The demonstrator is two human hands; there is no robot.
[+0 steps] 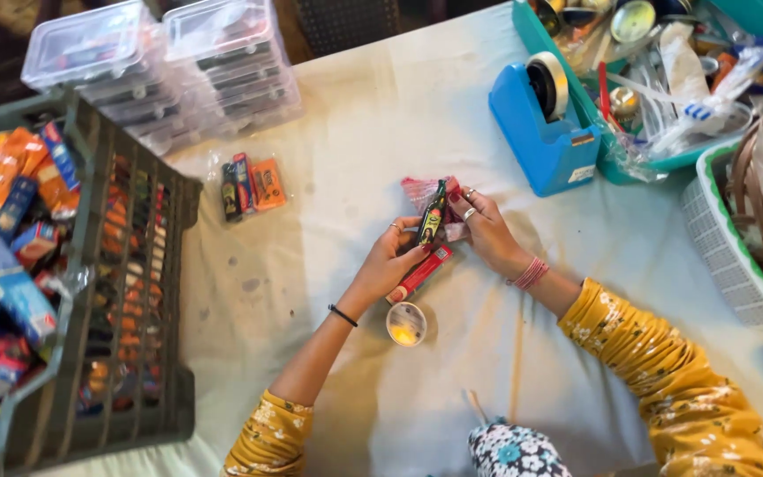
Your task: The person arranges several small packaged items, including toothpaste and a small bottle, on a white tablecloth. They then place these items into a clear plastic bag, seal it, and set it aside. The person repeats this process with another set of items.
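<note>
My left hand (388,261) and my right hand (486,231) meet over the middle of the white cloth-covered table (381,132). Between them they hold a small dark green sachet (432,215), a pink-red packet (424,190) behind it and a long red packet (419,274) that slants down from the left fingers. A small round cup with yellow contents (406,323) stands on the cloth just below the hands. A clear bag with several small packets (249,185) lies to the upper left.
A dark grey crate (134,291) full of colourful packets fills the left side. Clear lidded boxes (169,62) are stacked at the back left. A blue tape dispenser (542,124) and a teal tray of clutter (655,79) sit at the back right, beside a white-green basket (735,256).
</note>
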